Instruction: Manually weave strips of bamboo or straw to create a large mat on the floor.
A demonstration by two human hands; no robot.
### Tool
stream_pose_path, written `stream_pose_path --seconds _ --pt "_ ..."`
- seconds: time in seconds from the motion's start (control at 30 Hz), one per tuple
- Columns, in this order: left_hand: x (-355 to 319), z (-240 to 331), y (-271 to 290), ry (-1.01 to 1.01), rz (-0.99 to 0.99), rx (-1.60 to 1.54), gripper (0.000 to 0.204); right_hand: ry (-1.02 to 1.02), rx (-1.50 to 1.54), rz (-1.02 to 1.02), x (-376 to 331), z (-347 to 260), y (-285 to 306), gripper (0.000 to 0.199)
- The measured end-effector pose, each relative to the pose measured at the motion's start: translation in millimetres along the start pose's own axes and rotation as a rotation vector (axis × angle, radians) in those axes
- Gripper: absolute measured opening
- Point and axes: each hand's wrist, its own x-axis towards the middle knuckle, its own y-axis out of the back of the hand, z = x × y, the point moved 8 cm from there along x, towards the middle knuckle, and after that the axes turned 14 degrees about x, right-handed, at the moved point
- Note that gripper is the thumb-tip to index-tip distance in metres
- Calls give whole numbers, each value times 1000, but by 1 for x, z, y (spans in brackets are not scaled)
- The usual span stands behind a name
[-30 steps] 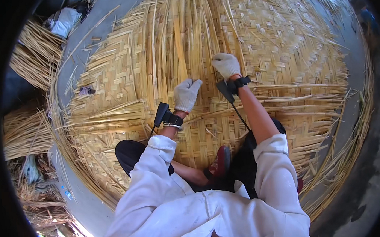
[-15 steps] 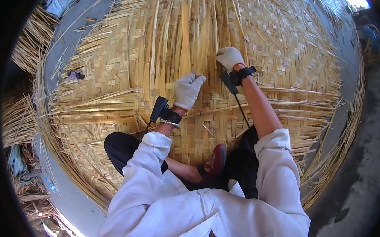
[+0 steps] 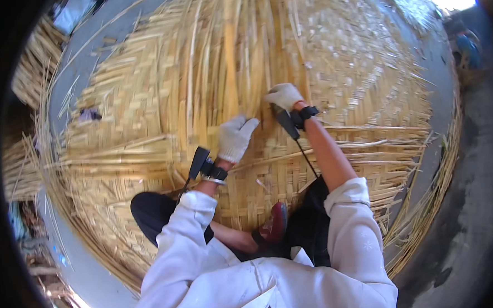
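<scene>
A large woven mat of split reed (image 3: 126, 99) lies under me, and I sit on it. Long loose reed strips (image 3: 229, 60) run away from me up its middle, over the weave. My left hand (image 3: 236, 139), in a whitish knit glove, is closed at the near ends of these strips, its thumb on the right side; what its fingers hold is hidden. Slightly farther off and to the right, my right hand (image 3: 285, 96), also gloved, has its fingers curled down onto the strips. Black devices are strapped to both wrists.
Crosswise strips (image 3: 118, 152) stick out at both sides of the mat. Bundles of reed (image 3: 38, 64) lie at the left. A small dark purple scrap (image 3: 90, 114) rests on the mat's left part. My red shoe (image 3: 273, 222) is close below the hands. Grey floor (image 3: 462, 226) borders the mat.
The whole view has shifted, so mat and hands sit lower and further left in the picture. My right hand has come slightly nearer my left; both remain at the strips.
</scene>
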Motion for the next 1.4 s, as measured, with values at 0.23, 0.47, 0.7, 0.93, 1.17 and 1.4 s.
stream_pose_path --seconds 0.23,0.47,0.7,0.93,1.17,1.4 --pt "-8 -9 -4 97 -70 -122 33 141 187 38 -11 4 -18 39" --pt "-3 -22 -16 134 -10 -236 35 9 161 191 -29 -13 -17 43" --pt "-14 22 2 -331 145 202 29 148 148 277 -33 12 -7 27" --pt "-2 -20 -8 201 -26 -188 38 296 239 486 -75 -46 4 16" --pt "-5 -14 -5 219 -36 -235 38 -69 393 206 -30 7 4 32" --pt "7 -19 -25 244 -16 -229 21 25 689 137 -56 0 -10 38"
